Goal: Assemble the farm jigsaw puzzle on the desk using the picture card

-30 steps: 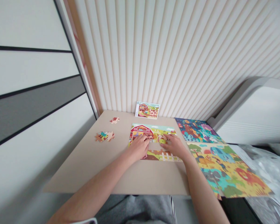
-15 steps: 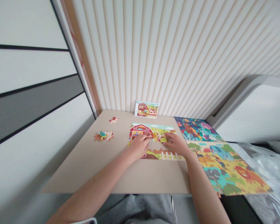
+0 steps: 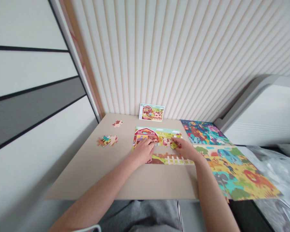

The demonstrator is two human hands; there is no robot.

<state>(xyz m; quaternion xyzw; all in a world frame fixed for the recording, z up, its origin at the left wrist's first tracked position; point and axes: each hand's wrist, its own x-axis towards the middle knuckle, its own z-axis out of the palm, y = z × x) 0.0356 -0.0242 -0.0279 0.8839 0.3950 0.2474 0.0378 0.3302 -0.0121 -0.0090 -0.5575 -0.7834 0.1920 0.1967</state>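
The left hand (image 3: 143, 151) is lying curved over the barn end of a farm jigsaw puzzle (image 3: 159, 133), its fingers (image 3: 151, 143) covering the pieces beneath, so whether it is gripping one is hidden; the right hand (image 3: 187, 149) is pinching a small yellow-green puzzle piece (image 3: 174, 145) between its fingertips (image 3: 177, 144), just right of centre on the puzzle; the puzzle is lying flat on a smooth beige board (image 3: 159, 183), with its red barn, pale sky and white-fenced lower strip showing and its middle hidden behind both hands; a single loose piece (image 3: 117, 123) and a small joined clump of pieces (image 3: 107, 140) are lying well left of it; a glossy picture card (image 3: 151, 112) showing a barn and cows is standing against a ribbed white wall panel (image 3: 159, 54); two brightly illustrated sheets (image 3: 219, 158) are lying to the right, overlapping the board's edge, the nearer one running past it and cut off by nothing but its own corner; crumpled clear plastic (image 3: 273, 167) is bunching beyond them, too blurred to make out; grey trousers (image 3: 140, 216) are showing below the board.
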